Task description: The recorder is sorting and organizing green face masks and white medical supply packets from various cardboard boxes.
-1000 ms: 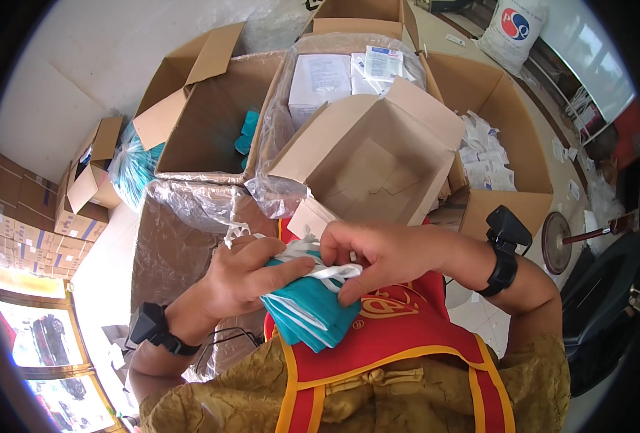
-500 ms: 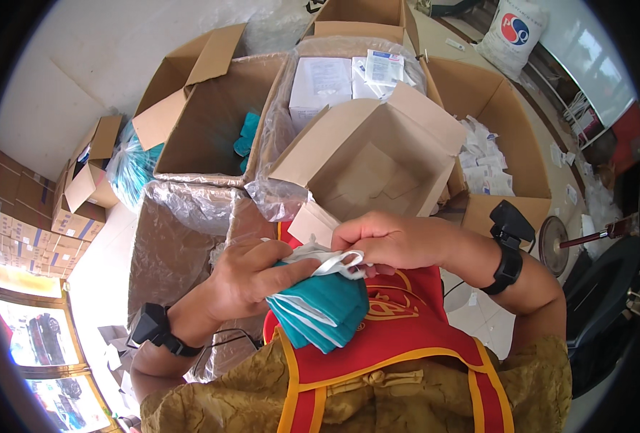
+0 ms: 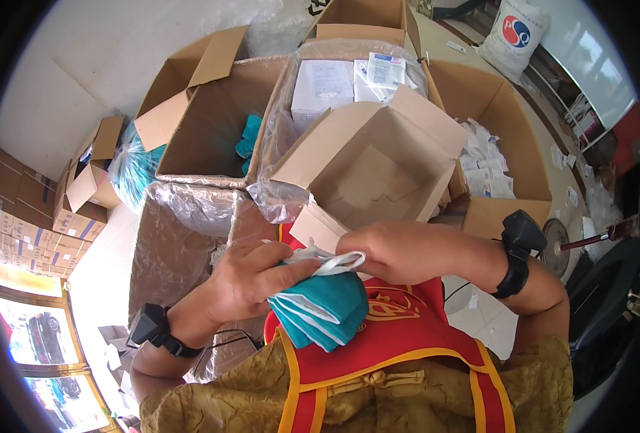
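My left hand [image 3: 251, 278] is closed on a folded teal cloth bundle [image 3: 323, 310] with white edges, its thumb and fingers pressing the top. A white cloth strap [image 3: 340, 263] crosses the bundle's upper edge and makes a loop at its right end. Beside that loop, my right hand [image 3: 381, 249] is curled shut on the strap, the back of the hand turned up and its fingertips mostly hidden. Both hands are in front of my red apron [image 3: 406, 310], close to an open, bare-bottomed cardboard box [image 3: 367, 184].
More teal pieces [image 3: 248, 137] lie in a deep carton [image 3: 222, 119] at the back left. A plastic-lined carton [image 3: 183, 245] stands left of my hands. White packets [image 3: 486, 162] fill part of a right-hand carton [image 3: 507, 94]. A white box [image 3: 323, 90] sits at the back.
My right hand has rolled over, hiding its thumb and fingertips, and its wrist has shifted slightly right. The strap's loop has moved a little; the left hand's hold on the bundle looks the same.
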The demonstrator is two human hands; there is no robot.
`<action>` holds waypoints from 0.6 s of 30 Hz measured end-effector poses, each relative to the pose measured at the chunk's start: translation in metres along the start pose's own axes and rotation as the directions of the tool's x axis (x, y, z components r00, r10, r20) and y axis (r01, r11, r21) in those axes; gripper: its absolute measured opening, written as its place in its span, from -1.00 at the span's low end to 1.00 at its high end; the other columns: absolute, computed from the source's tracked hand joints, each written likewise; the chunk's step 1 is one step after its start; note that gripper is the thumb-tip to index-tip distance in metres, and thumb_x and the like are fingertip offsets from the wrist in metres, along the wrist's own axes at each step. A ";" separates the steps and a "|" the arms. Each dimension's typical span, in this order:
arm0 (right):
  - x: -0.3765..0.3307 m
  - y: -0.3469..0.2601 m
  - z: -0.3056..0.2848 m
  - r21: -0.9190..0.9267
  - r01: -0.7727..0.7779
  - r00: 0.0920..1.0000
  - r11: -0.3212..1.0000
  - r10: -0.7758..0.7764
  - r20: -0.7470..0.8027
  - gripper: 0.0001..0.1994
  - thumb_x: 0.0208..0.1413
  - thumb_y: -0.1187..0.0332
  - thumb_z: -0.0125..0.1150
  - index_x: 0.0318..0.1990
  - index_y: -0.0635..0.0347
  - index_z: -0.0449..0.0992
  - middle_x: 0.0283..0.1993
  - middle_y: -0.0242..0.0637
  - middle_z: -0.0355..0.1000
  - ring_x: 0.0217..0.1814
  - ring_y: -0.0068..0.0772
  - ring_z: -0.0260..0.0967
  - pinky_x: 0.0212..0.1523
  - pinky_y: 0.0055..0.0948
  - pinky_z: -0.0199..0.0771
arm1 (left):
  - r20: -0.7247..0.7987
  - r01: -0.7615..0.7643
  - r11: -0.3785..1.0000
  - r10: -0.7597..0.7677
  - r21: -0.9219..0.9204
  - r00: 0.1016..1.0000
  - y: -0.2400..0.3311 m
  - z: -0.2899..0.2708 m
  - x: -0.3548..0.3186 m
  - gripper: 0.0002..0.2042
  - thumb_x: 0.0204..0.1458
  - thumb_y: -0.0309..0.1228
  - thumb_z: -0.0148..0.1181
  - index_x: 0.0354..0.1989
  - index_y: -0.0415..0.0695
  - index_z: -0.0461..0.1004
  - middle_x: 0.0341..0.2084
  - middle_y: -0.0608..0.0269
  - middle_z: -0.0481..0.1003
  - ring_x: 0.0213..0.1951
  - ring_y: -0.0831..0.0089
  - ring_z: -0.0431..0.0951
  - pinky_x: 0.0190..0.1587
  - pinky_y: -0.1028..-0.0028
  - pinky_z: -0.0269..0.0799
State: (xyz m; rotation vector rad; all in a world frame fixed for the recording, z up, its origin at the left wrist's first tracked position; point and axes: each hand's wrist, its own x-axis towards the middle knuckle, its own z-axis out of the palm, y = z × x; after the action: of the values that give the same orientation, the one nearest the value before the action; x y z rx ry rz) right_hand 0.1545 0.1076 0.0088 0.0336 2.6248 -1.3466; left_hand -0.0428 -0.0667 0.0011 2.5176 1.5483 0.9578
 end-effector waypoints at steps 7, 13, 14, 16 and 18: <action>-0.039 -0.037 -0.006 -0.452 0.053 0.993 0.890 -0.094 -0.069 -0.88 0.13 0.37 0.05 -0.30 0.22 0.42 -0.43 -0.07 0.44 -0.45 -0.08 0.46 -0.45 -0.16 0.45 | -0.008 0.076 0.965 -0.077 0.253 0.997 -0.004 -0.018 -0.013 -0.62 -0.25 -0.35 0.33 -0.20 -0.22 0.48 -0.45 0.15 0.51 -0.52 0.25 0.55 -0.47 0.40 0.50; -0.136 -0.040 -0.036 -0.294 0.061 0.968 0.954 -0.129 -0.217 -0.87 0.16 0.36 0.02 -0.38 0.19 0.42 -0.52 -0.29 0.33 -0.52 -0.27 0.38 -0.56 -0.36 0.36 | -0.210 0.608 0.719 -0.572 0.337 0.793 -0.030 -0.066 -0.107 -0.65 -0.27 -0.33 0.31 -0.28 -0.23 0.44 -0.52 0.07 0.49 -0.58 0.06 0.51 -0.51 0.31 0.49; -0.163 -0.029 -0.044 -0.222 -0.032 0.944 0.975 -0.043 -0.326 -0.85 0.18 0.35 0.01 -0.39 0.18 0.42 -0.58 -0.34 0.28 -0.59 -0.35 0.31 -0.60 -0.43 0.29 | -0.316 0.694 0.684 -0.623 0.224 0.715 -0.050 -0.077 -0.142 -0.64 -0.27 -0.33 0.31 -0.28 -0.23 0.44 -0.51 0.06 0.48 -0.55 0.03 0.51 -0.48 0.29 0.49; -0.177 -0.022 -0.042 -0.115 -0.122 0.908 0.986 0.064 -0.414 -0.84 0.20 0.35 0.00 -0.40 0.18 0.42 -0.63 -0.38 0.23 -0.65 -0.44 0.24 -0.64 -0.50 0.21 | -0.268 0.512 0.763 -0.437 0.394 0.858 -0.035 -0.077 -0.108 -0.66 -0.27 -0.33 0.31 -0.28 -0.21 0.45 -0.49 0.05 0.47 -0.49 0.04 0.52 -0.45 0.28 0.49; -0.168 -0.012 -0.039 0.617 -0.225 0.742 0.754 0.543 -0.394 -0.82 0.22 0.33 -0.01 -0.39 0.18 0.41 -0.66 -0.50 0.19 -0.70 -0.67 0.08 -0.68 -0.63 0.06 | -0.112 0.158 0.807 -0.115 0.570 0.987 -0.029 -0.061 -0.092 -0.67 -0.26 -0.36 0.31 -0.24 -0.14 0.48 -0.38 0.08 0.48 -0.38 0.15 0.53 -0.38 0.26 0.47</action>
State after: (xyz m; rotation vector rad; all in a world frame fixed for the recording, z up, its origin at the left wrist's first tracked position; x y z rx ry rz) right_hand 0.3119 0.1432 0.0712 1.1814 2.2730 -2.0668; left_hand -0.1264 -0.1440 -0.0036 2.6846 2.3067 0.6271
